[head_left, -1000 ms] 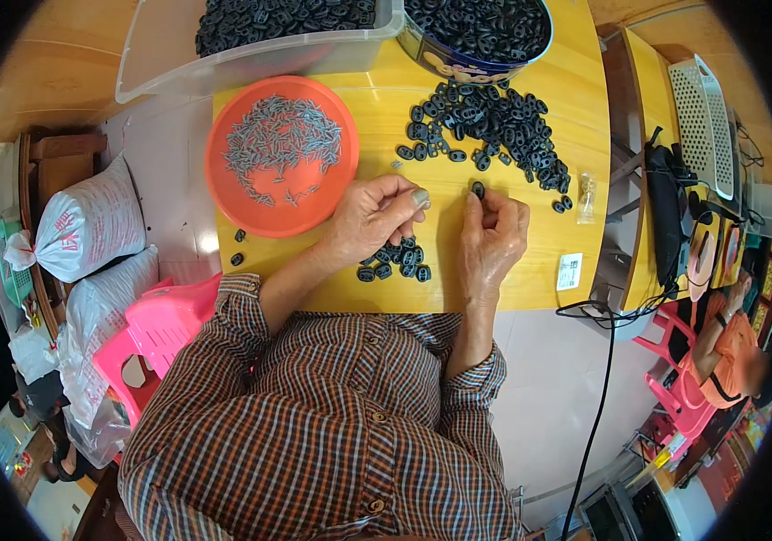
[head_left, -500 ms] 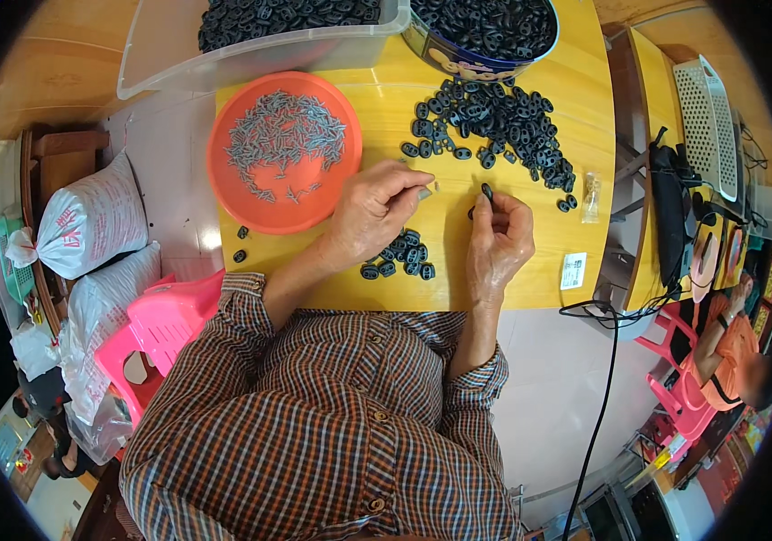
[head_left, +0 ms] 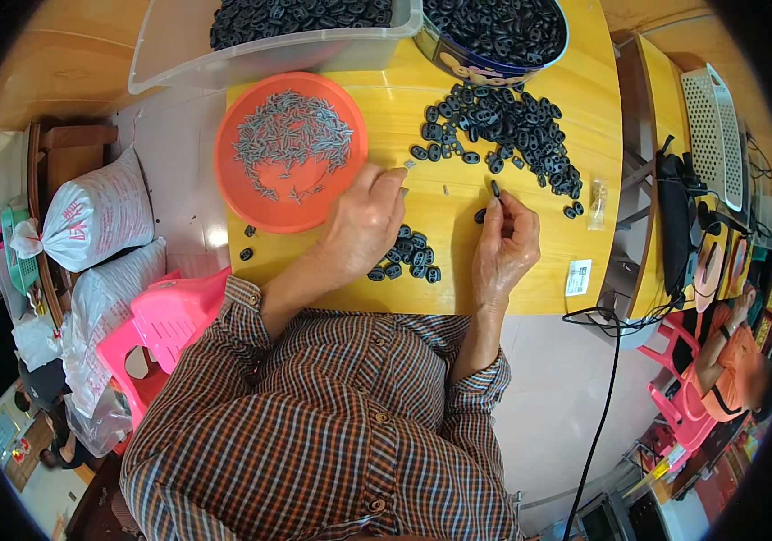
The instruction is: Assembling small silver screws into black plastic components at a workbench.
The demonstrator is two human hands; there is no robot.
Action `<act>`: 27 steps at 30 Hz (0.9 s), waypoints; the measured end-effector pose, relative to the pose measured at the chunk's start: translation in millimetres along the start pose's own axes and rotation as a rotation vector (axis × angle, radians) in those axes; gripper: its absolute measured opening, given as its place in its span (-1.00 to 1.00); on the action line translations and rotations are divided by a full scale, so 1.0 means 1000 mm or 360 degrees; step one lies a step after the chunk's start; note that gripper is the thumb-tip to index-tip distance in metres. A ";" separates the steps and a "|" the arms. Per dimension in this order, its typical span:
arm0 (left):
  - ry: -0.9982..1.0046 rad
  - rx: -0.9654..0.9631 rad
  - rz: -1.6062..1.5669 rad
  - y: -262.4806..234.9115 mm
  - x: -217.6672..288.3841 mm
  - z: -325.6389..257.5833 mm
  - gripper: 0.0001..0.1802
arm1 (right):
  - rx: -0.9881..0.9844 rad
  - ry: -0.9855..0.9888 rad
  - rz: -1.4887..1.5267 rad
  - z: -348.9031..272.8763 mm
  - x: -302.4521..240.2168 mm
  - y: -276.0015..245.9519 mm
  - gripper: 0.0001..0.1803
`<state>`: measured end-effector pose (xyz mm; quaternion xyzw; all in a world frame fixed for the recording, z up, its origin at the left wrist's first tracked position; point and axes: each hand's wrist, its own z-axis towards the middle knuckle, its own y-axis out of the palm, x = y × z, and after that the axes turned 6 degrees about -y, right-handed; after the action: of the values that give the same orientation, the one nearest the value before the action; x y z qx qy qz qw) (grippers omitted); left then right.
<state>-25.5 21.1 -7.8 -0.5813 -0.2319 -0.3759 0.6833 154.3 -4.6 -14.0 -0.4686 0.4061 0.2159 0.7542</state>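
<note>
My right hand (head_left: 507, 239) pinches a black oval two-holed plastic piece (head_left: 496, 187) upright between thumb and fingers. A second black piece (head_left: 480, 216) shows beside its thumb. My left hand (head_left: 366, 215) has its fingers drawn together by the right rim of an orange round tray (head_left: 223, 180); whatever is between them is hidden. Close to the left fingertips lie small grey metal pieces (head_left: 410, 164), and one more slim metal piece (head_left: 445, 189) rests between my hands. Many similar grey pieces (head_left: 291, 135) fill part of the tray. A small group of black pieces (head_left: 417, 257) sits between my wrists.
A large pile of black pieces (head_left: 516, 126) spreads over the yellow table (head_left: 386, 108). Behind stand a clear plastic bin (head_left: 332, 50) and a dark round tub (head_left: 485, 72), both full of them. A small clear packet (head_left: 597, 206) and white label (head_left: 577, 278) lie at right.
My left hand has drawn back leftward, away from the slim metal piece on the table and toward the small grey pieces. The right hand keeps its black piece in nearly the same place.
</note>
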 end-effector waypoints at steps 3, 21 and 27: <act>-0.0007 -0.0089 0.0226 0.005 0.002 0.001 -0.69 | 0.0006 -0.0009 -0.0027 0.000 0.002 0.001 -0.86; -0.0073 -0.0015 0.0097 0.010 0.001 0.007 -0.85 | 0.0010 -0.0164 -0.0126 0.000 0.002 -0.003 -0.86; -0.0011 -0.0134 0.0426 0.018 0.000 0.005 -0.85 | 0.0031 -0.0256 -0.0181 -0.001 0.007 -0.002 -0.84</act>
<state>-11.0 26.4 -17.6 -0.6364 -0.1386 -0.2888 0.7017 159.2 -7.1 -19.0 -0.4647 0.3192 0.2056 0.8000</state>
